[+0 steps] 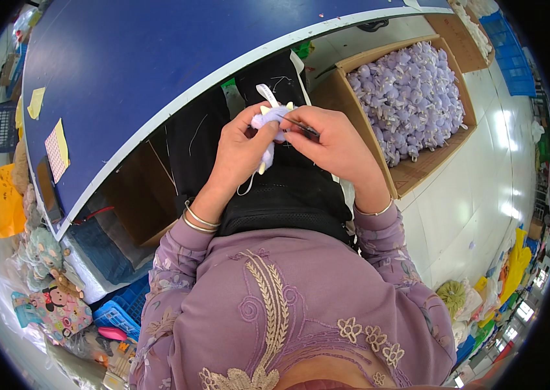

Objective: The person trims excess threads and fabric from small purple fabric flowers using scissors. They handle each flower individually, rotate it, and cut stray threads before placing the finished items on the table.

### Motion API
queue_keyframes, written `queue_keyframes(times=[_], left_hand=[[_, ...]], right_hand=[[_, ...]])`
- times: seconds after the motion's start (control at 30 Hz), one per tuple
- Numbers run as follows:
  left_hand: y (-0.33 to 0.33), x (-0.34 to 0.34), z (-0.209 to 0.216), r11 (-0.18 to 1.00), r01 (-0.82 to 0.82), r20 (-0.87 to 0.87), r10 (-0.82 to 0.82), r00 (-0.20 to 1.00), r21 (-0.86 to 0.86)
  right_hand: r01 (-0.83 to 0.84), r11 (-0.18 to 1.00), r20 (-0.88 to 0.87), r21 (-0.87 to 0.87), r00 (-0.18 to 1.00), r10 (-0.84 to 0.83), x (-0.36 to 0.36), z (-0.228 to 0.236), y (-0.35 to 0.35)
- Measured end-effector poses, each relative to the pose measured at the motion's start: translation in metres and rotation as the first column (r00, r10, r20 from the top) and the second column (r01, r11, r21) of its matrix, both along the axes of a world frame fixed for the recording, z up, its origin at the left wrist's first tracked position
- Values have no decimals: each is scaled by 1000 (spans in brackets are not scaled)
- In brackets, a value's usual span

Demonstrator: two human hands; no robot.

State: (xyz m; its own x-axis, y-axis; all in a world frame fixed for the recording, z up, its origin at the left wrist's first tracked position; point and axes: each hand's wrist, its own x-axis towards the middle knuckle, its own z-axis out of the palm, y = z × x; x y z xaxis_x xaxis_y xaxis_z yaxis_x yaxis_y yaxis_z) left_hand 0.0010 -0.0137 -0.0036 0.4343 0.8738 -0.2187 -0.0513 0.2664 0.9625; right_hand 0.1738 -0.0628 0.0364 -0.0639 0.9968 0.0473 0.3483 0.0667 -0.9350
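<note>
A small lilac plush toy (pixel 268 119) with pale yellow points and a white ribbon tag (pixel 266 95) is held above my lap. My left hand (pixel 236 151) is closed round it, with the thumb pressed on its front. In my right hand (pixel 338 142) is a slim dark metal tool (pixel 307 128), its tip against the plush; whether it is tweezers or snips I cannot tell. The fingers of that hand are bent and touch the toy's right side. A thin white cord loop hangs below the toy, beside my left wrist.
To the right stands an open cardboard box (pixel 434 156) heaped with similar lilac plush pieces (pixel 408 97). A blue-topped table (pixel 158 45) spans the upper left, its pale edge close beyond my hands. Loose threads lie on my black apron (pixel 288 195). Blue crates (pixel 122 312) and toys sit at lower left.
</note>
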Motion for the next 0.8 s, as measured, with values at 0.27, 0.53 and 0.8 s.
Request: queue_keyframes(times=[0.27, 0.53, 0.8], left_hand=[[1, -4, -5, 999, 30, -75, -27, 997, 37], [1, -5, -4, 999, 39, -14, -39, 999, 10], [1, -7, 2, 989, 57, 145, -37, 989, -139]], right_hand=[[-67, 997, 260, -44, 963, 76, 3, 2, 3], [-74, 975, -24, -209, 997, 71, 11, 4, 0], [-68, 980, -85, -189, 995, 53, 13, 0, -1]])
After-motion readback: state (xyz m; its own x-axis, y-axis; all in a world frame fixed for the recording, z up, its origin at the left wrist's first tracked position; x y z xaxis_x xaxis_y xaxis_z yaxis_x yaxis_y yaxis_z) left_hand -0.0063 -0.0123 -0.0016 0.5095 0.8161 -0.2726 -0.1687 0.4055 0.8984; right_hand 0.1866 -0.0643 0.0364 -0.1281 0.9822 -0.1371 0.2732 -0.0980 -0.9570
